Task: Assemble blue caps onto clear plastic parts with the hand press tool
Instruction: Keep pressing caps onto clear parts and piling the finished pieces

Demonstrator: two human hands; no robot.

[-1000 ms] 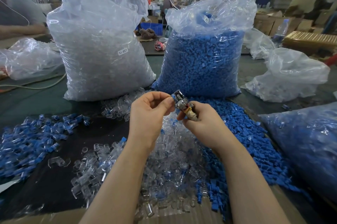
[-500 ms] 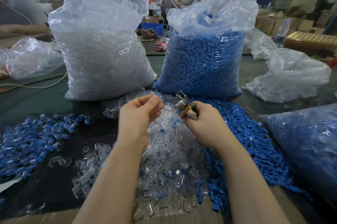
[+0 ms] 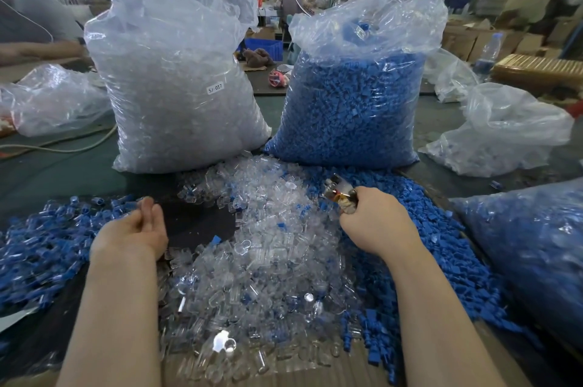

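Note:
My right hand (image 3: 375, 225) grips the small metal hand press tool (image 3: 339, 191), whose head points up and left over the loose pile of clear plastic parts (image 3: 268, 229). A spread of loose blue caps (image 3: 416, 229) lies just right of that hand. My left hand (image 3: 132, 232) hovers at the right edge of the heap of clear parts with blue caps fitted (image 3: 41, 244), fingers relaxed, nothing visible in them. The two hands are well apart.
A tall bag of clear parts (image 3: 176, 87) and a tall bag of blue caps (image 3: 350, 109) stand behind the piles. Another bag of blue pieces (image 3: 536, 254) lies at the right. Crumpled clear bags (image 3: 504, 134) sit at the far right and at the left (image 3: 53, 99).
My left hand left the tool's head and swung down and left to the heap of capped parts. My right hand lowered slightly with the tool still in it.

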